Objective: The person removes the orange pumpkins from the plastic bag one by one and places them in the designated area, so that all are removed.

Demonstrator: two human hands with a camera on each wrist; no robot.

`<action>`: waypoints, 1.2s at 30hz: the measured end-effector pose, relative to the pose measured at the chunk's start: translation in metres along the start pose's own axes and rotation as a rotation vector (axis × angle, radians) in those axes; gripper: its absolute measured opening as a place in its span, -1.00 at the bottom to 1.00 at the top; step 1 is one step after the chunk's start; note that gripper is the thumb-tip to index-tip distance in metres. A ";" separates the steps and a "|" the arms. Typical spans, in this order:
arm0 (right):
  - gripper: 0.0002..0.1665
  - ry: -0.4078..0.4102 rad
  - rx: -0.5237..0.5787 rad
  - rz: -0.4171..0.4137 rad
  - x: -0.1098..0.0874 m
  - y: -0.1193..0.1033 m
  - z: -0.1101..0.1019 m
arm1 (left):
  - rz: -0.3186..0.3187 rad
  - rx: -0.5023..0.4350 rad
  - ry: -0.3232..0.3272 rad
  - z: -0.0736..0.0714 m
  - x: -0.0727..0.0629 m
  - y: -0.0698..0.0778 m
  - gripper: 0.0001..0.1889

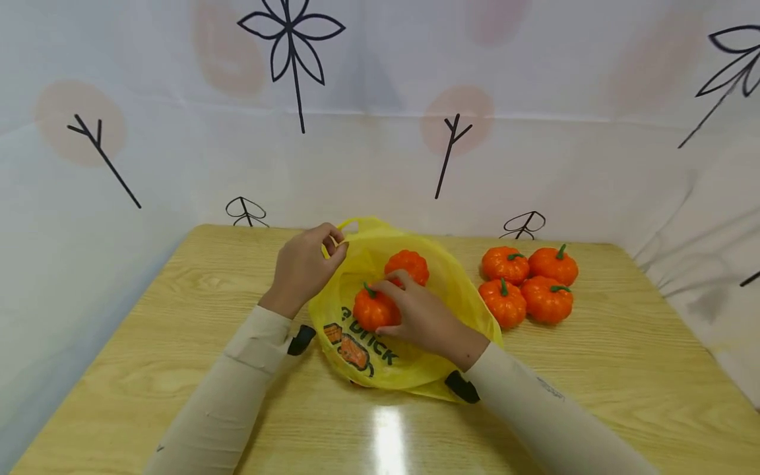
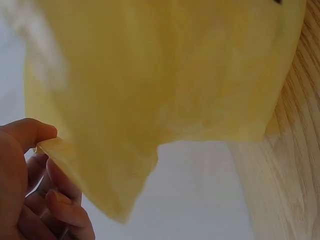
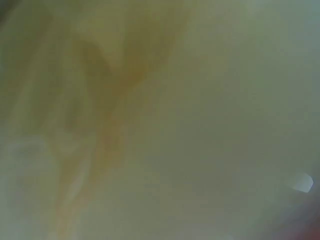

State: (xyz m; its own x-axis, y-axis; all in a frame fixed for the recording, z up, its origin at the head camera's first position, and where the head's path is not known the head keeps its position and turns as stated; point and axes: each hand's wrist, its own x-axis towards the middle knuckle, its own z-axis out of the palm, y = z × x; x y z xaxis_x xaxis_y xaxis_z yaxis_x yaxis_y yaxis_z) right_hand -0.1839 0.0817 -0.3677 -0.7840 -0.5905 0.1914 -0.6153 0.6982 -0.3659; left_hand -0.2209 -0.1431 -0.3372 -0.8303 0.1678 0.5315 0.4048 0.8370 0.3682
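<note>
A yellow plastic bag [image 1: 469,297] with printed letters and an orange picture lies open on the table. My left hand [image 1: 305,264] pinches the bag's upper left edge; in the left wrist view, thumb and fingers of that hand [image 2: 42,185] hold a corner of the yellow plastic [image 2: 165,90]. Inside the bag mouth, my right hand [image 1: 424,316] grips a small orange pumpkin [image 1: 373,309] with a green stem. Just behind it sits a second orange pumpkin [image 1: 407,266], also within the bag. Blurred yellow plastic [image 3: 175,125] fills the right wrist view, hiding the right fingers there.
Right of the bag, several orange pumpkins [image 1: 547,300] with green stems stand in a tight cluster on the wooden table [image 1: 148,369]. A pale cloth backdrop [image 1: 368,165] with drawn flowers and twigs rises behind the table's far edge.
</note>
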 end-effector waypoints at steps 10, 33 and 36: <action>-0.17 0.060 0.031 -0.018 -0.027 -0.003 -0.011 | -0.002 -0.011 -0.005 0.001 0.000 0.000 -0.85; -0.12 0.020 0.024 -0.046 -0.080 0.012 -0.040 | -0.017 -0.017 -0.011 0.004 0.001 0.000 -0.83; -0.11 0.010 0.010 -0.060 -0.079 0.013 -0.043 | -0.019 -0.014 -0.006 0.002 0.001 -0.001 -0.83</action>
State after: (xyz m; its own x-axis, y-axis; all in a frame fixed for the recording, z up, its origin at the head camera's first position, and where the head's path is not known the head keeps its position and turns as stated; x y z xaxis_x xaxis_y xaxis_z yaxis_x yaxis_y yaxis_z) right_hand -0.1332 0.1552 -0.3487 -0.7462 -0.6274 0.2226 -0.6607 0.6572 -0.3628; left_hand -0.2230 -0.1426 -0.3382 -0.8400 0.1548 0.5201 0.3943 0.8326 0.3890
